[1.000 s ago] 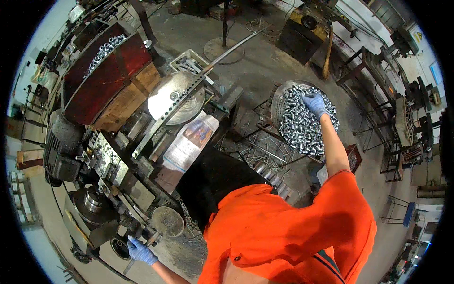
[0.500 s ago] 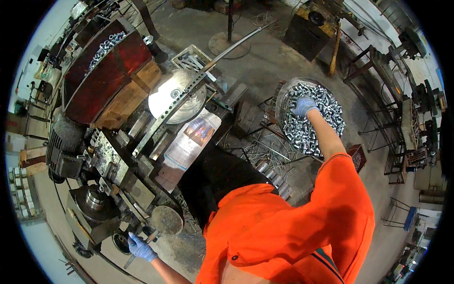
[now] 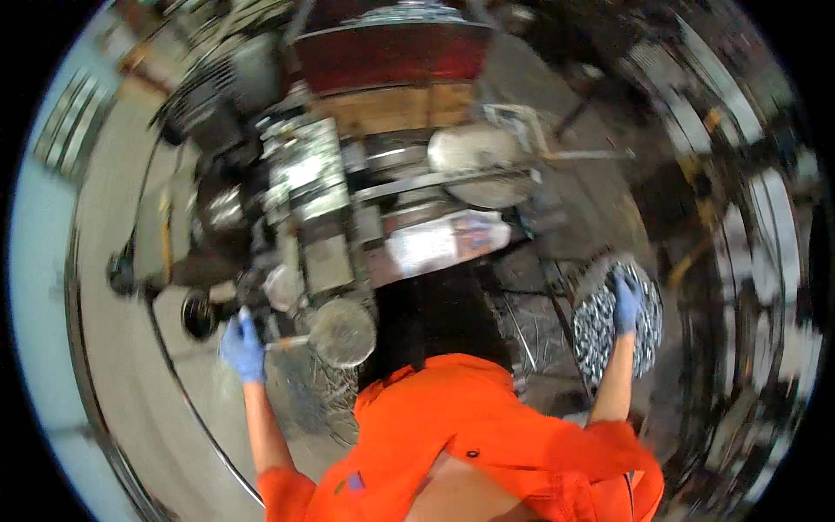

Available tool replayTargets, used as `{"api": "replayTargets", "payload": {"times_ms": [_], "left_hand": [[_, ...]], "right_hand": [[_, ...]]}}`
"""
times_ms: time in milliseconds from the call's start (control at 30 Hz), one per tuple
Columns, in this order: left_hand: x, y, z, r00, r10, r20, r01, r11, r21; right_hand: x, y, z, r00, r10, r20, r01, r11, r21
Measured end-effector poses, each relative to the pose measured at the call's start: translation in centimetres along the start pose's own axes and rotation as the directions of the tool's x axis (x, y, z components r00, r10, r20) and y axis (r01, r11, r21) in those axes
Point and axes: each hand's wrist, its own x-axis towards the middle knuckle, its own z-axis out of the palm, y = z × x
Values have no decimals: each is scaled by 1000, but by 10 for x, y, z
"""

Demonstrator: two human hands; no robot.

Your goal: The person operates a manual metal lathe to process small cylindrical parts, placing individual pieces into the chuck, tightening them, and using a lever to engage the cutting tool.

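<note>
My left hand [image 3: 242,350], in a blue glove, is wrapped round a metal lever [image 3: 287,344] at the left, its rod running out on both sides of the fist. By the lever's right end is a round metal disc [image 3: 343,333]. Far to the right, my right hand [image 3: 625,304], gloved in blue too, rests on a heap of small shiny metal sleeves [image 3: 595,332] in a round pan. Motion smears its fingers, so whether they hold a piece does not show.
A machine bed [image 3: 328,261] stands ahead, with a long perforated bar [image 3: 409,184] across it and a large round plate [image 3: 474,148]. Behind is a dark red bin [image 3: 391,59] on wooden boards [image 3: 391,109]. A printed paper sack [image 3: 448,244] lies before my lap.
The view has swung toward the machine at the left, so everything sits differently and looks blurred. My left hand stays at the lever and my right hand over the metal pieces.
</note>
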Motion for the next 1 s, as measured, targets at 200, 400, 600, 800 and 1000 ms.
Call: {"api": "replayTargets", "payload": {"times_ms": [200, 400, 600, 800, 1000], "left_hand": [[8, -20, -19, 980, 191, 50, -193, 981, 37], [15, -29, -127, 937, 295, -188, -240, 933, 268], [-24, -92, -195, 898, 277, -341, -87, 873, 480], [-80, -145, -194, 963, -20, -268, 148, 872, 468], [-76, -143, -172, 959, -106, -263, 184, 939, 292]], "right_hand": [[-24, -129, 182, 882, -339, 328, 170, 877, 449], [-76, -272, 343, 328, -651, 684, 807, 569, 155], [-121, -319, 477, -178, -501, 847, 947, 146, 285], [-138, -311, 548, -125, -108, 986, 975, -199, 102], [-143, -313, 561, -59, -155, 986, 997, -49, 52]]}}
